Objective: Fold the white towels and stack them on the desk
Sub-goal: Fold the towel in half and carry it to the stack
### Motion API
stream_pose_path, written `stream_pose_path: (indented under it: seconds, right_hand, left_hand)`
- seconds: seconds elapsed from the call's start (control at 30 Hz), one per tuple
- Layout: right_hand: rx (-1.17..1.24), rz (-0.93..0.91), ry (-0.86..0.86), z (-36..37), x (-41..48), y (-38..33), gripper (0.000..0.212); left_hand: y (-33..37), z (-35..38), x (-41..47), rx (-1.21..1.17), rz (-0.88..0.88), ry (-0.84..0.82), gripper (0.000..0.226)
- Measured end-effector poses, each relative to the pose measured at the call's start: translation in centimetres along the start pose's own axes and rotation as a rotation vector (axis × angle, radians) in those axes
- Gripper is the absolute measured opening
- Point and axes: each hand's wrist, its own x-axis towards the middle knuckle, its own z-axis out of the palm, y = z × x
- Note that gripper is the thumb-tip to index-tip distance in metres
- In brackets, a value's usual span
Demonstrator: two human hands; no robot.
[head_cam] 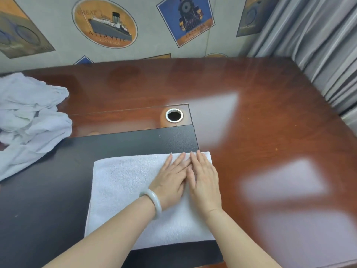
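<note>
White folded towel on desk; left hand, right hand flat on it

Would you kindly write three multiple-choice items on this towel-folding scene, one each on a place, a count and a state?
1. Where is the crumpled towel pile? A at the left of the desk B beside the curtain C on the floor
2. How many hands touch the folded towel? A none B one C two
3. How do the fingers lie? A straight B clenched C pinching a corner
Answers: 1 A, it sits far left; 2 C, left hand and right hand both press it; 3 A, all lie flat.
</note>
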Motion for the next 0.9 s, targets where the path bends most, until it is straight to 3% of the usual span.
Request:
stream_pose_path:
  seconds: [0.13, 0.27, 0.5, 0.6, 0.73, 0.83, 0.9]
  right_hand:
    - [-0.258, 0.028, 0.039, 1.3, -0.3, 0.2, 0.062]
    - [-0.307, 0.043, 0.064, 1.6, -0.1, -0.4, 0.062]
    - [-0.444, 0.032, 0.092, 1.4, 0.7, -1.5, 0.060]
    - [-0.487, -0.125, 0.160, 1.6, 2.9, -5.6, 0.035]
    - [-0.154, -0.482, -0.098, 6.3, 2.7, -12.7, 0.053]
    - [-0.281, -0.501, -0.144, 8.8, 2.1, -13.2, 0.058]
    - [-0.373, -0.470, -0.158, 9.0, 2.0, -12.9, 0.059]
  left_hand:
    - [-5.9, -0.6, -6.9, 0.188, -0.274, 0.073, 0.057]
    - [-9.1, -1.5, -9.6, 0.147, -0.563, 0.084, 0.059]
    - [-8.3, -1.7, -9.3, 0.160, -0.583, 0.038, 0.060]
    - [-7.9, -1.9, -9.2, 0.131, -0.582, 0.025, 0.064]
    - [-9.2, -2.4, -9.2, 0.013, -0.536, 0.034, 0.068]
    - [-11.2, -3.5, -11.5, -0.127, -0.492, 0.013, 0.071]
    - [-11.8, -4.3, -14.3, -0.297, -0.618, 0.092, 0.066]
